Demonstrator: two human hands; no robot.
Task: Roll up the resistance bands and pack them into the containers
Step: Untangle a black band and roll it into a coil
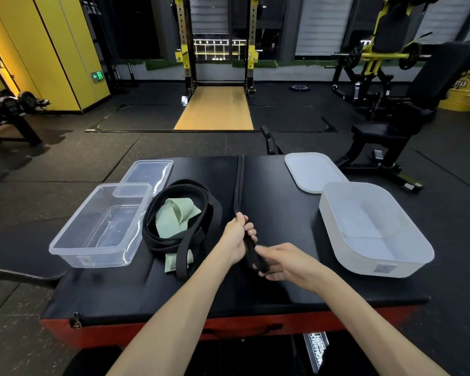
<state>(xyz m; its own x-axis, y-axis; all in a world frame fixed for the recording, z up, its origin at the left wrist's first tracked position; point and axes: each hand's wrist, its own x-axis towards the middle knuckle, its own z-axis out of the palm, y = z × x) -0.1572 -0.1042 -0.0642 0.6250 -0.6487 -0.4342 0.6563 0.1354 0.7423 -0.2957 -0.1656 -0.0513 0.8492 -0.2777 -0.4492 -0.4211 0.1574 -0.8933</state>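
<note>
A narrow black resistance band (251,252) runs between both hands over the middle of the black padded box (282,202). My left hand (238,236) grips its upper part with curled fingers. My right hand (281,263) pinches its lower end just below. To the left lies a loose coil of a wider black band (183,210) with a pale green band (178,214) crumpled inside it. A clear plastic container (101,226) stands at the left, a white container (372,229) at the right, with no bands in either.
A clear lid (149,175) lies behind the clear container and a white lid (314,170) behind the white one. The box has a red side (147,332) and a centre seam. Gym benches, a squat rack and dumbbells stand on the dark floor beyond.
</note>
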